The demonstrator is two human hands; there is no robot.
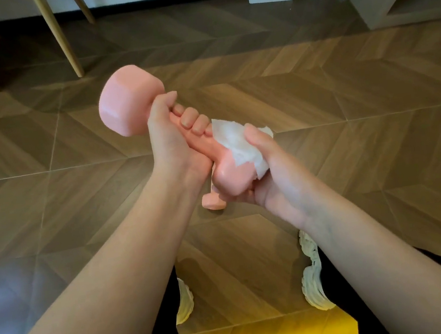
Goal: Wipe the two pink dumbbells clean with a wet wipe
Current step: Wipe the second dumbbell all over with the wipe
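Here, dumbbell point(129, 100) in left grip point(166, 137), wet wipe point(234, 143) in right grip point(272, 172).

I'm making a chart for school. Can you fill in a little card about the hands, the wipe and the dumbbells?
left hand: grips the held dumbbell's handle
right hand: holds the wet wipe on its near head
held dumbbell: pink, tilted, off the floor
second dumbbell: pink, on the floor, mostly hidden by the hands
shoes: white
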